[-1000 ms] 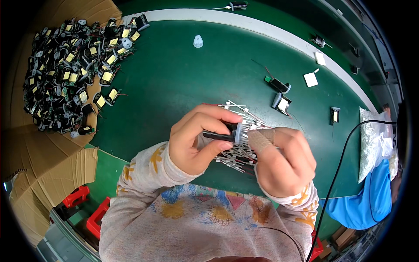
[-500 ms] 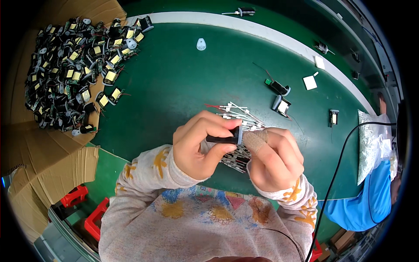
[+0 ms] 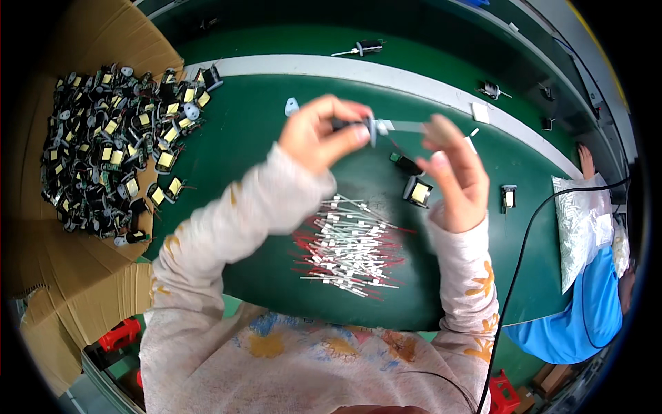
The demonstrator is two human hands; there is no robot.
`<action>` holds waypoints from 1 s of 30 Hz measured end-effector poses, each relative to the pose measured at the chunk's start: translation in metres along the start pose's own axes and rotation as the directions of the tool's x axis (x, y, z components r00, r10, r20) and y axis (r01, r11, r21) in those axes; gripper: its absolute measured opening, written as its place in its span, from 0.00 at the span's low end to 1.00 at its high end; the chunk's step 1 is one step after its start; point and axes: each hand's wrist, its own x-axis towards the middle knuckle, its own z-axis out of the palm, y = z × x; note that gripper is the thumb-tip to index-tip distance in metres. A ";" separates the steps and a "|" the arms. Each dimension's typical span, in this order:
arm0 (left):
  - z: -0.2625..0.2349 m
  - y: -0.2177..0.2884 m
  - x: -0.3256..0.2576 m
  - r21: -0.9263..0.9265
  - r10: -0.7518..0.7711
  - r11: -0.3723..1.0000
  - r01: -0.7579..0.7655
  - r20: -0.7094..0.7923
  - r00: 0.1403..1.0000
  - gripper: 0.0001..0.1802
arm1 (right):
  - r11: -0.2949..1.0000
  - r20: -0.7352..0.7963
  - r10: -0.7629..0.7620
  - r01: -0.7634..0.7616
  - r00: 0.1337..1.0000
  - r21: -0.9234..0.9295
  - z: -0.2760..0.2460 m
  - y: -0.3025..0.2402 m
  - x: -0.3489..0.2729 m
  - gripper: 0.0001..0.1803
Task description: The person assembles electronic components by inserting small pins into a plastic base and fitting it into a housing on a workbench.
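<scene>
My left hand (image 3: pixel 314 134) is raised over the table and pinches a black plastic housing with a grey end cap (image 3: pixel 373 128). A white connector and a blurred white stick-like lead (image 3: pixel 407 127) stick out from the cap toward the right. Close to the lead's far end is my right hand (image 3: pixel 458 176), its thumb apart from its fingers; the fingertips are smeared by motion. Below both hands lies a heap of white-and-red leads (image 3: pixel 352 245) with small white connectors. A similar black housing with a yellow pad (image 3: pixel 418 192) rests left of my right wrist.
A cardboard box (image 3: pixel 103 290) full of black housings stands at the left. A loose grey cap (image 3: pixel 292 106) lies behind my left hand. Past the white rail (image 3: pixel 289 65), finished-looking pieces (image 3: pixel 369 47) lie on a green strip. A plastic bag (image 3: pixel 579 234) and black cable (image 3: pixel 527 276) are at the right.
Both hands have risen and moved away from me, off the heap of leads. The housing went along in my left hand, and a white lead now shows at its cap. My right hand has drawn apart from the cap.
</scene>
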 end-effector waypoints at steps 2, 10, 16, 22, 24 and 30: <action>-0.031 -0.021 0.054 0.275 0.036 0.961 0.001 -0.131 0.991 0.07 | 0.990 -0.097 -0.099 0.088 0.990 -0.108 -0.024 -0.001 0.004 0.25; -0.056 -0.045 0.158 0.980 0.578 -0.145 -0.135 0.195 0.792 0.16 | 0.990 -0.231 -0.069 0.037 0.970 -0.138 -0.072 -0.001 -0.006 0.27; 0.037 -0.017 0.057 0.707 0.051 0.205 -0.677 0.683 0.729 0.21 | 0.815 0.166 -0.146 0.214 0.975 -0.538 -0.046 -0.001 -0.027 0.10; 0.054 -0.075 0.062 0.552 0.138 0.353 -0.755 0.767 0.626 0.04 | 0.460 0.745 -0.011 0.665 0.667 -0.588 0.002 0.009 -0.052 0.11; 0.041 -0.078 0.074 0.639 0.095 0.505 -0.581 0.627 0.773 0.05 | 0.446 0.789 -0.013 0.709 0.615 -0.545 0.009 0.013 -0.054 0.12; 0.004 0.004 0.014 0.694 0.234 0.621 -0.364 0.279 0.931 0.12 | 0.451 0.856 -0.117 0.795 0.504 -0.407 -0.012 0.046 -0.039 0.10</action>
